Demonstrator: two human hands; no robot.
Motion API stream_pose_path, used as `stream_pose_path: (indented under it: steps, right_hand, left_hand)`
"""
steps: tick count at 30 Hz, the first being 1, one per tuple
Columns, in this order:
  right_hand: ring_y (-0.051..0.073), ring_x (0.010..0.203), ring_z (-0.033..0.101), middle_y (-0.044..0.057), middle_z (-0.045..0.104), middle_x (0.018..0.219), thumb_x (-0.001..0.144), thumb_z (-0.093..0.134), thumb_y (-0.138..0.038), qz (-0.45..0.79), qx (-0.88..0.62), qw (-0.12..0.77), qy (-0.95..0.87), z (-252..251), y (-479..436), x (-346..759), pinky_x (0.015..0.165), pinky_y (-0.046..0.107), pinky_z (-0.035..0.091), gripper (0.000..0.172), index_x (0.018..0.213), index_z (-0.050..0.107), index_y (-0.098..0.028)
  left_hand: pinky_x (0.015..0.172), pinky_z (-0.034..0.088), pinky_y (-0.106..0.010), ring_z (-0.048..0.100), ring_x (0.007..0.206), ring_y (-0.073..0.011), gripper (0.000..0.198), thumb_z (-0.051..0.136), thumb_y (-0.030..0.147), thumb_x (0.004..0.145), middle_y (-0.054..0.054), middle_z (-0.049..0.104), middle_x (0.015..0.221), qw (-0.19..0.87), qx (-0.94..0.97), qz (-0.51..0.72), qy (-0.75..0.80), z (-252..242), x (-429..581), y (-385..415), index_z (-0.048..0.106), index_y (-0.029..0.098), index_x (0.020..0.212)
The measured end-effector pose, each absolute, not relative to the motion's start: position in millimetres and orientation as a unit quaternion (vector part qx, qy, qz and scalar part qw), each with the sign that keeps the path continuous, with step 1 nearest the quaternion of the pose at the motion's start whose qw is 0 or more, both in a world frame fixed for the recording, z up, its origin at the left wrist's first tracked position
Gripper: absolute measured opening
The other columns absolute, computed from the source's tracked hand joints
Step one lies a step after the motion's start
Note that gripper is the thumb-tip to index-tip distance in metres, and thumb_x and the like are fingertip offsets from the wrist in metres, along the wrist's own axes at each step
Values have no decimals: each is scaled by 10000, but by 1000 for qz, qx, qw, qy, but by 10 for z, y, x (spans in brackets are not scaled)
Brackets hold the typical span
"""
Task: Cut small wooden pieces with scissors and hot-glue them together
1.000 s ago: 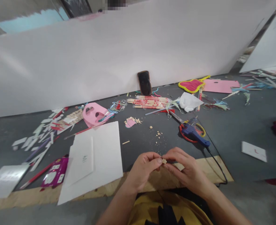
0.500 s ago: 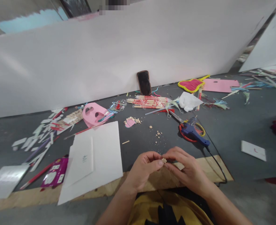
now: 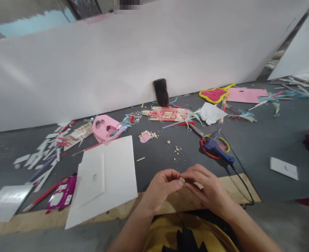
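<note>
Near the table's front edge, my left hand [image 3: 163,189] and my right hand [image 3: 207,182] meet fingertip to fingertip. Between them is a small cluster of pale wooden bits [image 3: 182,179]. The left thumb and index finger pinch it, and the right fingertips close on its other side, partly hiding it. Just beyond my fingers lie loose pale bits [image 3: 178,149] and another small cluster [image 3: 168,142]. Farther back, more bits ring a pink heart-shaped piece [image 3: 145,138].
A blue glue gun [image 3: 217,148] rests over scissors [image 3: 198,131] on the right, its cord running forward. White sheets [image 3: 120,168] and a pink mask [image 3: 106,127] lie left. Bundled sticks [image 3: 167,114] and a propped phone [image 3: 161,92] stand at the back, by a white panel [image 3: 91,70].
Both hands stay in nearly the same place. The cluster has shifted slightly left between the fingertips and shows less, and the right fingers have closed in a little.
</note>
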State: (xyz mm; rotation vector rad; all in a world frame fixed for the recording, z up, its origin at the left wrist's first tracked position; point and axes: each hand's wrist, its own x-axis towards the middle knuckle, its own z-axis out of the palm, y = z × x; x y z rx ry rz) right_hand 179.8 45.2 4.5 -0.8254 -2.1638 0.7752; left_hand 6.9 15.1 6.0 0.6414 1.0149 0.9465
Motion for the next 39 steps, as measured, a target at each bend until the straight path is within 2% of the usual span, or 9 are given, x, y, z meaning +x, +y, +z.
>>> stream_pose_path:
  steps: [13,19,29,36,39]
  right_hand:
    - [158,835,590,53,622,896,855,540,-162,303,-321,333,-833,53,451,1780,724,278,497,169,996,610,-225]
    - [158,828,592,55,622,891,859,538,-171,303,-319,334,-833,65,458,1776,721,280,499,168,1001,613,-221]
    - [155,828,593,51,626,890,864,535,-182,311,-317,336,-831,97,455,1764,722,274,500,169,1006,616,-224]
    - [152,837,584,49,625,886,868,539,-181,325,-315,343,-823,109,445,1763,735,272,492,148,995,602,-224]
    - [149,836,584,49,627,881,868,540,-177,333,-318,346,-817,128,441,1754,737,268,492,145,988,608,-223]
  left_hand:
    - [616,329,-213,430,605,-84,250,765,317,613,16,541,666,717,298,424,466,90,65,141,621,135,707]
    - [585,298,-214,395,579,-82,213,695,330,687,33,494,612,698,331,418,478,74,52,142,611,135,709]
    - [596,310,-221,413,580,-90,128,627,263,730,26,508,600,692,347,415,479,59,35,141,619,136,718]
    - [599,319,-231,425,593,-101,276,565,374,813,-1,525,615,679,358,434,471,32,12,141,658,124,743]
    - [598,315,-224,426,595,-97,239,608,351,787,-1,531,619,688,349,431,467,66,7,144,659,124,728]
